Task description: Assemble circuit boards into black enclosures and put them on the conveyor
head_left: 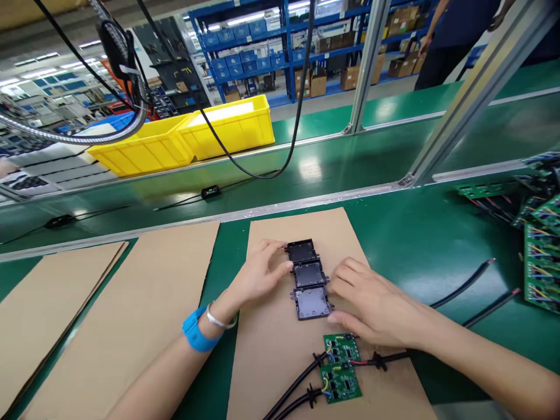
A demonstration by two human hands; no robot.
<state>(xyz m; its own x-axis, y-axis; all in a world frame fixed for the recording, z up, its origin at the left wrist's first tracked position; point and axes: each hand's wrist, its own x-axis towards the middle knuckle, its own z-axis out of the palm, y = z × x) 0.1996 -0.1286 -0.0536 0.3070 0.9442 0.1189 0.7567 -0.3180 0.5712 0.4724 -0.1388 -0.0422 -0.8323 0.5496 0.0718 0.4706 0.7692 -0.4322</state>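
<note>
Three black plastic cases lie open side up in a row on a cardboard sheet, their ends touching. From the left, my left hand has its index finger and thumb on the edge of the upper cases. Curled along the opposite side is my right hand, thumb at the corner of the lowest case; some of its fingertips are hidden. Just below the row, two green circuit boards rest on the cardboard, with black cables running off to the lower left and another to the right.
More cardboard sheets cover the bench on the left. Wired circuit boards are piled at the right, near two cable ends. Behind a metal rail stand yellow bins. A black cable hangs in front. One person stands beyond.
</note>
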